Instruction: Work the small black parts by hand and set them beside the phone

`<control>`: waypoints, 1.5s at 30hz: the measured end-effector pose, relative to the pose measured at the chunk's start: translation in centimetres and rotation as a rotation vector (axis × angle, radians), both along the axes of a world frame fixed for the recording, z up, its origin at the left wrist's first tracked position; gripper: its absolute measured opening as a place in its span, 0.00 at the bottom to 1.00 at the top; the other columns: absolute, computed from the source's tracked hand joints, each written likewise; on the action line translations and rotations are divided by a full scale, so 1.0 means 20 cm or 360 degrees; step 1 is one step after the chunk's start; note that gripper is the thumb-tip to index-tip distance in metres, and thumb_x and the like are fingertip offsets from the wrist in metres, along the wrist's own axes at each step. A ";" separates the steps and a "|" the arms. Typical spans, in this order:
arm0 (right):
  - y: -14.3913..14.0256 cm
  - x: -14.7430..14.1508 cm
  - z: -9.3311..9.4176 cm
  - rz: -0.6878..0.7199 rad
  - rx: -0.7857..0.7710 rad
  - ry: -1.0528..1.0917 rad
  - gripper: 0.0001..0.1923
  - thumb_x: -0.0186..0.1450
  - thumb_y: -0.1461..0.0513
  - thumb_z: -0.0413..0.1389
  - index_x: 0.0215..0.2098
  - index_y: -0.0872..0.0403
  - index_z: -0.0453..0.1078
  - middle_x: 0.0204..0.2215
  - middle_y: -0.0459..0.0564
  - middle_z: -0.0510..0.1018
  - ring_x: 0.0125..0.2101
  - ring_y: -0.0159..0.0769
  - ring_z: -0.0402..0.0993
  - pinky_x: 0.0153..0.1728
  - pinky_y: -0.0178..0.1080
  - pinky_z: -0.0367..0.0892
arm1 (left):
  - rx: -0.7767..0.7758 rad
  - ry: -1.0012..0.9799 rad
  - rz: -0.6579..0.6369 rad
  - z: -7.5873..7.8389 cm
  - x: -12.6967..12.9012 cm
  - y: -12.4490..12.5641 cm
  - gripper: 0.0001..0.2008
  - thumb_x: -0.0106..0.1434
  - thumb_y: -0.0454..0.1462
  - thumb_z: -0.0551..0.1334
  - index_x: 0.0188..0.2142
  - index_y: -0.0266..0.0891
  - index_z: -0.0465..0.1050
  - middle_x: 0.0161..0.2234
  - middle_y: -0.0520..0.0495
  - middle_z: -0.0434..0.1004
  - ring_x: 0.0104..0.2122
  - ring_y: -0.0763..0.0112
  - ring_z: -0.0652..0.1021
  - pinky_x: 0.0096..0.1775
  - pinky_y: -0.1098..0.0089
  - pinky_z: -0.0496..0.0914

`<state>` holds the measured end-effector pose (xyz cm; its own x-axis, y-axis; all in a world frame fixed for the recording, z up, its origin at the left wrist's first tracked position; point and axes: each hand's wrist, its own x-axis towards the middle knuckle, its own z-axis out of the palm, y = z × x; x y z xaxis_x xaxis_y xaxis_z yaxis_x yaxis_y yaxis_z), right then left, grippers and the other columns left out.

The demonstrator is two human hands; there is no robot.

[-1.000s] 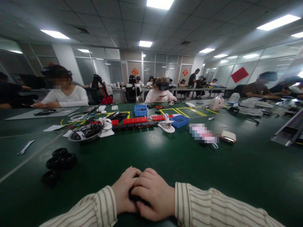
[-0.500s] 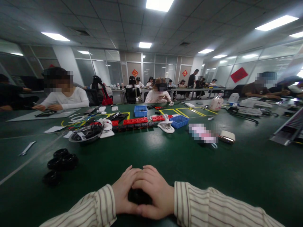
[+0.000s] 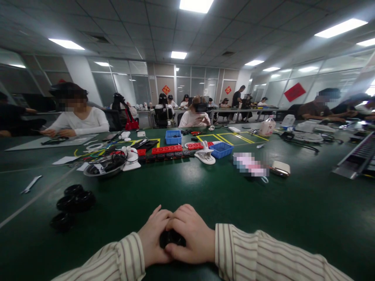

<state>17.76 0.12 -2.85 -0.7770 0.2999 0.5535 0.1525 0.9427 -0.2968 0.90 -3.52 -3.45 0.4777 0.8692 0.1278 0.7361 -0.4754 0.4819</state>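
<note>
Both hands are wrapped around a round, glossy black part (image 3: 172, 239) at the near edge of the green table. My left hand (image 3: 152, 239) curves around its left side. From the right, my right hand (image 3: 195, 235) closes over the top, with its thumb across the part's near side. The fingers overlap at the far side and cover much of the part, so its exact kind cannot be made out. Several similar round black parts (image 3: 84, 200) lie clustered on the table to the left of my hands.
A wrench (image 3: 31, 184) lies at far left. Beyond my hands stand a metal bowl (image 3: 102, 171) of dark items, a red and black strip (image 3: 166, 150), a white clip (image 3: 205, 154) and a blue bin (image 3: 221, 150). A cream-coloured case (image 3: 280, 169) lies right. Other people sit around.
My right thumb has moved from near the left thumb up onto the black part. The right hand has shifted slightly over it. The view has turned a little.
</note>
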 end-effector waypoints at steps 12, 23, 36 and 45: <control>0.00 -0.01 0.01 0.0509 0.0062 0.0143 0.15 0.57 0.57 0.43 0.38 0.56 0.63 0.37 0.50 0.71 0.41 0.33 0.64 0.50 0.41 0.54 | 0.0083 0.0014 -0.0219 -0.03 -0.05 0.02 0.37 0.42 0.51 0.67 0.51 0.44 0.63 0.49 0.43 0.65 0.48 0.52 0.66 0.56 0.46 0.49; 0.01 0.01 0.01 0.0028 -0.0091 0.0297 0.29 0.59 0.40 0.45 0.37 0.57 0.64 0.35 0.51 0.68 0.35 0.35 0.62 0.38 0.39 0.57 | 0.0193 -0.0014 -0.0053 -0.05 -0.04 0.00 0.43 0.41 0.58 0.65 0.53 0.41 0.58 0.49 0.38 0.62 0.51 0.49 0.64 0.54 0.36 0.41; 0.00 0.00 0.01 0.0320 0.0051 0.0132 0.10 0.53 0.63 0.45 0.33 0.56 0.63 0.33 0.48 0.70 0.35 0.31 0.63 0.42 0.38 0.58 | -0.0022 -0.0190 -0.0073 0.00 -0.02 0.02 0.19 0.39 0.35 0.66 0.34 0.39 0.69 0.40 0.47 0.62 0.42 0.61 0.66 0.46 0.62 0.65; -0.01 -0.01 0.04 0.0507 0.0148 0.0262 0.12 0.58 0.60 0.42 0.37 0.56 0.61 0.35 0.48 0.70 0.40 0.31 0.65 0.54 0.41 0.51 | 0.0059 -0.0174 -0.0205 -0.04 -0.04 0.04 0.27 0.42 0.43 0.67 0.44 0.43 0.69 0.43 0.46 0.66 0.44 0.58 0.67 0.50 0.57 0.62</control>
<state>17.65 -0.16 -2.14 -0.7215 0.0000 0.6924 -0.1955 0.9593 -0.2036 0.17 -2.72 -4.19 0.5663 0.7955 0.2158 0.6122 -0.5812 0.5361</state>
